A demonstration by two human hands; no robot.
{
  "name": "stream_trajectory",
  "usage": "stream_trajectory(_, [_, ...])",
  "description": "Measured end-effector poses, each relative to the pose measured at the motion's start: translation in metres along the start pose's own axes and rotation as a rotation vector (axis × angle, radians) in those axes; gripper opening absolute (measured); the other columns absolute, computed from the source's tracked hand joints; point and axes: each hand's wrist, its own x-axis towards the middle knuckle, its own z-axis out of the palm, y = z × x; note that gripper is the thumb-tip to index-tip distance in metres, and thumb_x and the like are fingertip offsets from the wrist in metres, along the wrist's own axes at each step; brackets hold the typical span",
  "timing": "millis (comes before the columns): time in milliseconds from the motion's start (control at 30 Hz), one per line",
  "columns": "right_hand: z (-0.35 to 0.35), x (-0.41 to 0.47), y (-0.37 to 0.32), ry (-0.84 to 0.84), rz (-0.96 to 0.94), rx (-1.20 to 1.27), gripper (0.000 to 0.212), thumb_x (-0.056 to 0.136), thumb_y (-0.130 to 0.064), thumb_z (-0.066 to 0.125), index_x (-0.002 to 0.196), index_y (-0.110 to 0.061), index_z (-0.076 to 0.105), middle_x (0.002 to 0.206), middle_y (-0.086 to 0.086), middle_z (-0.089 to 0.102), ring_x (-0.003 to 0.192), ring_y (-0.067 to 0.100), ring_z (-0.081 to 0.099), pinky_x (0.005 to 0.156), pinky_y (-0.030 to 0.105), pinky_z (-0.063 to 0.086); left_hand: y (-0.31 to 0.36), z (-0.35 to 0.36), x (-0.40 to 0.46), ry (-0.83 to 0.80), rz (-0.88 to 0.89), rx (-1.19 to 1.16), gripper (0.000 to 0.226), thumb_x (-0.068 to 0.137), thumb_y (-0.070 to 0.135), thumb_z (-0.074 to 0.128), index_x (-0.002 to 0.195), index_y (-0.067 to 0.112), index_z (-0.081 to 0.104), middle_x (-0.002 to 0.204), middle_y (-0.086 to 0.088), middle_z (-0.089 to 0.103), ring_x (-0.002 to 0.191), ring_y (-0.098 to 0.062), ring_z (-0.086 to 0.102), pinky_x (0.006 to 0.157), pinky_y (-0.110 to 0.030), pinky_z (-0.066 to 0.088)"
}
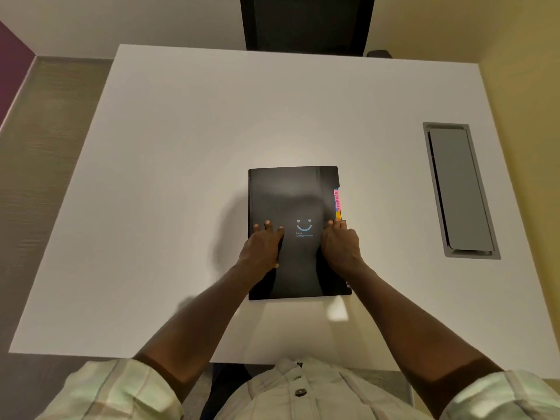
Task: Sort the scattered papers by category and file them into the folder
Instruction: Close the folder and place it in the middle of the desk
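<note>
A black folder (292, 192) with a blue smiley print lies closed on the white table (181, 147), near its front middle. Coloured index tabs, pink (336, 200) and orange (338, 214), stick out from its right edge. My left hand (263, 245) rests flat on the cover's left side with fingers straight. Flat on the cover's right side lies my right hand (341, 245), its fingertips by the orange tab. No loose papers are visible.
A grey cable hatch (460, 189) is set into the table at the right. A dark chair (306, 22) stands behind the far edge. The table's near edge runs just in front of my body.
</note>
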Motion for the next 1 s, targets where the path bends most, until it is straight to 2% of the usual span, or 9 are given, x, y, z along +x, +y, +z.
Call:
stream_trajectory(100, [-0.011,0.0,0.021,0.069,0.104,0.432,0.021,0.093,-0.011,0.051,0.102,-0.005,0.068,0.102,0.012,0.07,0.088,0.031,0.066,0.075,0.035,0.053,-0.008,0.002,-0.003,0.002,0.024,-0.046,0.09,0.084,0.031,0.077,0.155,0.018,0.024,0.163,-0.016,0.014,0.147,-0.043,0.021,0.114,-0.049,0.037])
stream_trajectory(200, [-0.012,0.002,0.042,0.224,0.407,0.783,0.022,0.089,-0.01,0.056,0.099,0.003,0.07,0.1,0.017,0.071,0.092,0.034,0.064,0.074,0.031,0.045,-0.02,-0.002,-0.009,0.176,0.048,-0.403,0.059,0.085,0.025,0.076,0.138,0.012,0.051,0.141,-0.014,0.05,0.127,-0.035,0.052,0.102,-0.036,0.048])
stream_trajectory(333, [-0.006,0.009,0.043,0.118,0.602,0.947,0.041,0.085,-0.026,0.072,0.114,0.001,0.064,0.112,0.014,0.067,0.103,0.028,0.062,0.085,0.033,0.046,-0.026,-0.008,-0.008,0.497,-0.334,-0.871,0.058,0.086,0.013,0.075,0.139,0.006,0.05,0.135,-0.014,0.055,0.124,-0.03,0.054,0.097,-0.025,0.042])
stream_trajectory(533, [-0.009,0.02,0.029,-0.029,0.552,0.982,0.036,0.08,-0.032,0.078,0.098,-0.004,0.063,0.088,0.006,0.06,0.085,0.024,0.06,0.075,0.036,0.053,-0.017,-0.014,0.003,0.334,-0.627,-1.211,0.058,0.096,0.018,0.063,0.146,0.003,0.039,0.144,-0.016,0.048,0.133,-0.035,0.047,0.107,-0.041,0.042])
stream_trajectory(633, [-0.011,0.014,0.031,-0.051,0.563,1.098,0.033,0.081,-0.027,0.077,0.103,-0.006,0.063,0.096,0.009,0.065,0.09,0.027,0.063,0.08,0.039,0.055,-0.024,-0.012,-0.001,0.307,-0.625,-1.364,0.023,0.099,0.023,0.058,0.104,0.001,0.062,0.099,-0.019,0.06,0.101,-0.032,0.062,0.086,-0.037,0.052])
stream_trajectory(700, [-0.017,0.005,0.032,-0.071,0.548,1.185,0.03,0.083,-0.024,0.075,0.104,-0.005,0.064,0.098,0.01,0.066,0.088,0.026,0.062,0.069,0.032,0.05,-0.028,-0.012,-0.01,0.297,-0.567,-1.492,0.027,0.102,0.024,0.052,0.085,0.008,0.065,0.087,-0.013,0.063,0.086,-0.027,0.062,0.079,-0.035,0.052])
stream_trajectory(767, [-0.024,-0.006,0.033,-0.094,0.54,1.278,0.031,0.085,-0.024,0.073,0.106,-0.003,0.064,0.099,0.01,0.067,0.087,0.025,0.062,0.066,0.027,0.044,-0.028,-0.014,-0.021,0.299,-0.493,-1.541,0.025,0.104,0.02,0.047,0.094,0.013,0.068,0.1,-0.01,0.069,0.092,-0.023,0.065,0.082,-0.033,0.053])
stream_trajectory(867, [-0.039,-0.015,0.032,-0.113,0.547,1.414,0.032,0.082,-0.021,0.075,0.106,-0.004,0.063,0.1,0.009,0.065,0.087,0.021,0.059,0.071,0.03,0.044,-0.03,-0.027,-0.031,0.385,-0.446,-1.445,0.034,0.102,0.022,0.05,0.134,0.015,0.059,0.124,-0.007,0.066,0.105,-0.026,0.064,0.093,-0.037,0.053])
stream_trajectory(1000, [-0.071,-0.019,0.025,0.02,0.552,1.42,0.032,0.076,-0.019,0.081,0.096,-0.003,0.061,0.088,0.007,0.061,0.081,0.025,0.057,0.079,0.037,0.048,-0.032,-0.054,-0.047,0.534,-0.421,-1.47,0.041,0.099,0.024,0.059,0.139,0.019,0.057,0.132,-0.011,0.064,0.121,-0.038,0.058,0.107,-0.045,0.045])
